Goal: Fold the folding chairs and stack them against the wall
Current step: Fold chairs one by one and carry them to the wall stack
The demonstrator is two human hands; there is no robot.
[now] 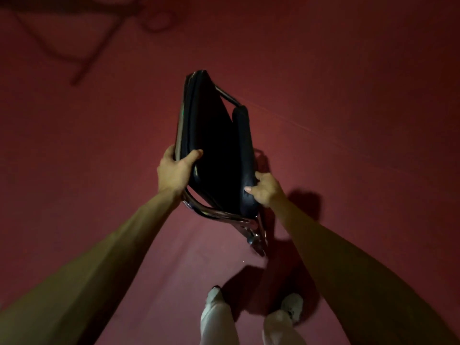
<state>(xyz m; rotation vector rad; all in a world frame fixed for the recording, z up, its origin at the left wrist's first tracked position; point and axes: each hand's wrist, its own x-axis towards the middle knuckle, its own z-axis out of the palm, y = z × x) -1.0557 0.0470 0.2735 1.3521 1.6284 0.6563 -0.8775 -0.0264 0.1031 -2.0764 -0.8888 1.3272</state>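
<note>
A person holds a folded black chair [211,145] above the red floor [348,120], left hand [174,168] curled round its frame edge, right hand [263,188] pinching the padded backrest.

Floor [99,145]: dull red, plain, dimly lit (a faint pale line crosses it well ahead of the right shoe).
Right shoe [293,306]: white, standing on the floor.
Left shoe [214,293]: white, left of the right shoe.
Shadow [245,287]: dark patch between the shoes.
Dark bars [82,58]: far ahead-left of the right shoe, blurred, kind unclear.
</note>
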